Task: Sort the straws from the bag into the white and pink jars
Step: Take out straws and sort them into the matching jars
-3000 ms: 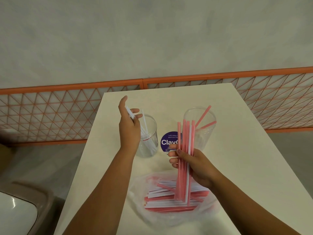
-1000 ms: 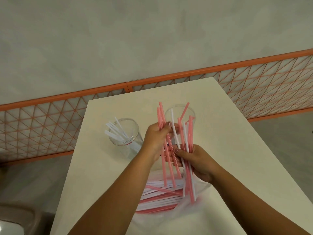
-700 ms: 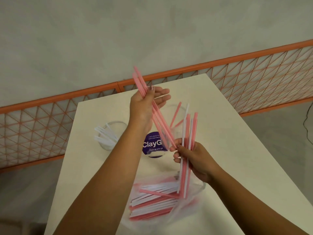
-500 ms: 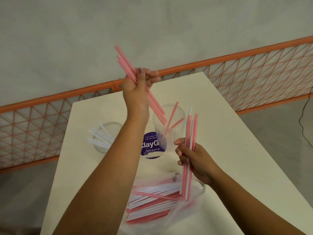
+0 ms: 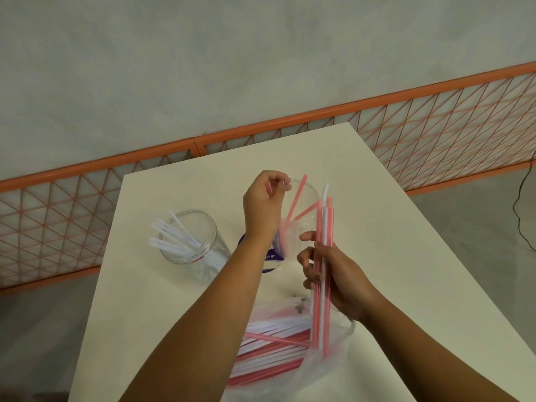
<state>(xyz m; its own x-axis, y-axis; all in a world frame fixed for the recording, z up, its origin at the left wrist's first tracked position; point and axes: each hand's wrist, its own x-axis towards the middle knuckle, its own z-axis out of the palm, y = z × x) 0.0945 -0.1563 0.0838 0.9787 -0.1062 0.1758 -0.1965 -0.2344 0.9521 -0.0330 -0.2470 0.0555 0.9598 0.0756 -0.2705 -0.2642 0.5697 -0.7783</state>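
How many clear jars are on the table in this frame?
2. One jar stands left, holding white straws; the other jar stands centre behind the left hand, holding pink straws.

The left hand (image 5: 262,208), raised high half a second ago with a fan of pink straws, is now down at the rim of the pink-straw jar (image 5: 301,227); the straws seem to be sliding into it, though blur hides the grip. The right hand's bundle (image 5: 322,274) is thinner than three seconds ago. The view has tilted further.
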